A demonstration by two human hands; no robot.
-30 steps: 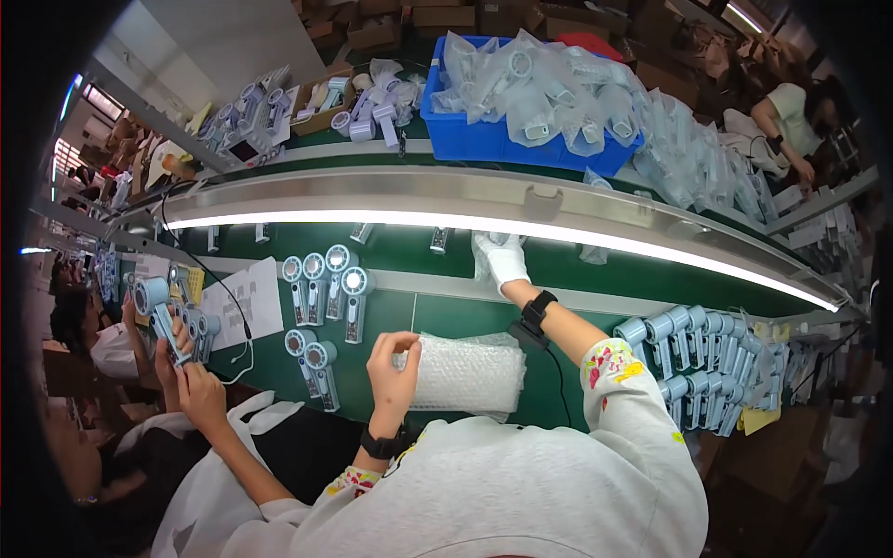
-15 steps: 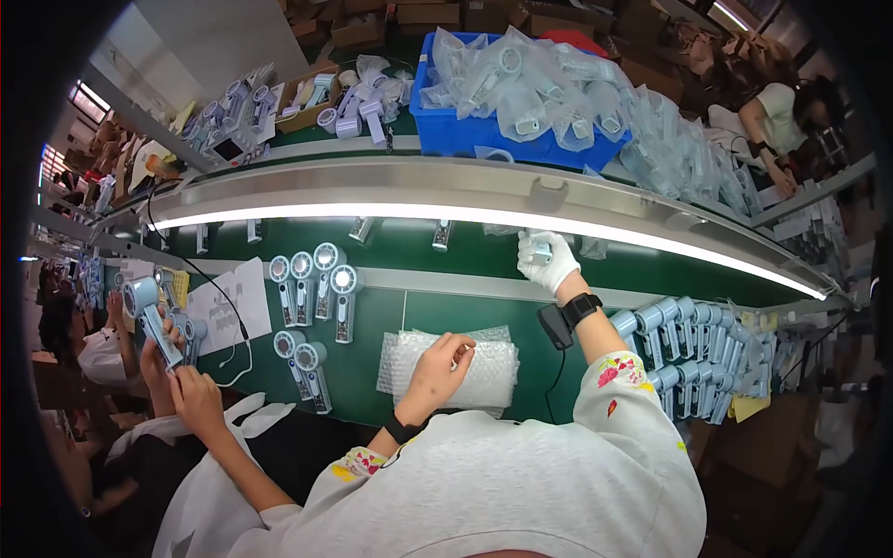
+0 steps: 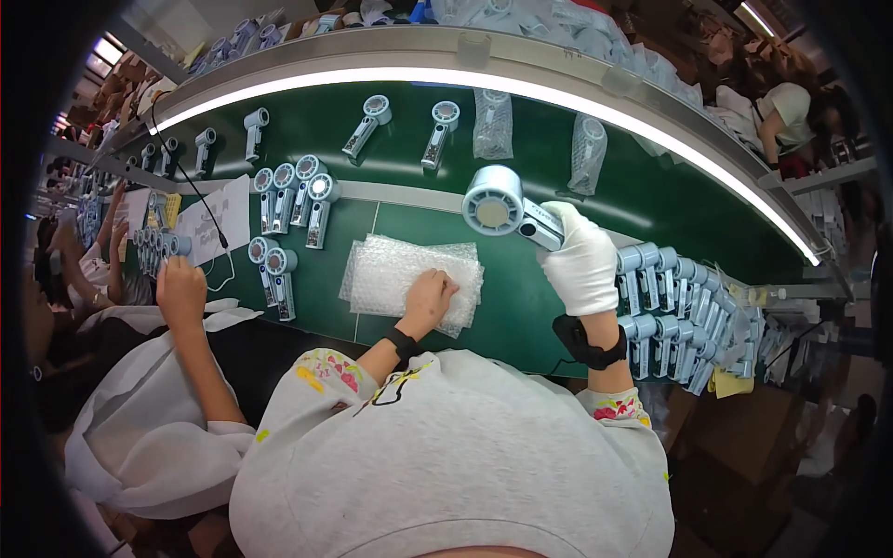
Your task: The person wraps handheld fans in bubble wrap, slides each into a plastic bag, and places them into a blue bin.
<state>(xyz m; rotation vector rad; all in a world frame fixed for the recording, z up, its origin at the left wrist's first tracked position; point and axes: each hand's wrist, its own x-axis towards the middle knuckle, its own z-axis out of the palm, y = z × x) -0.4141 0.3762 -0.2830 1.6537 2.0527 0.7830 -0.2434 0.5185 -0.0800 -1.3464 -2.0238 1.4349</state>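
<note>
My right hand [image 3: 579, 260], in a white glove, is closed around the handle of a light blue handheld fan [image 3: 493, 206]. The fan is raised above the green table, its round head pointing left. My bare left hand [image 3: 432, 296] rests on a stack of clear bubble-wrap bags [image 3: 395, 265]. Its fingers are curled inward; whether they pinch anything is hidden. Left of the stack lie several similar fans [image 3: 318, 209], with two more fans [image 3: 279, 270] nearer to me.
Rows of fans [image 3: 665, 330] stand at the right. Beyond the table's ledge lie loose fans [image 3: 434, 139] and bagged fans [image 3: 493, 126] on a green surface under a light bar [image 3: 446, 79]. A co-worker's hand [image 3: 180, 288] is at the left, near a white sheet [image 3: 219, 219] and a cable.
My right hand has come back toward me from under the light bar, bringing the fan into full view. My left hand stays on the bubble-wrap bags. The view has tilted downward.
</note>
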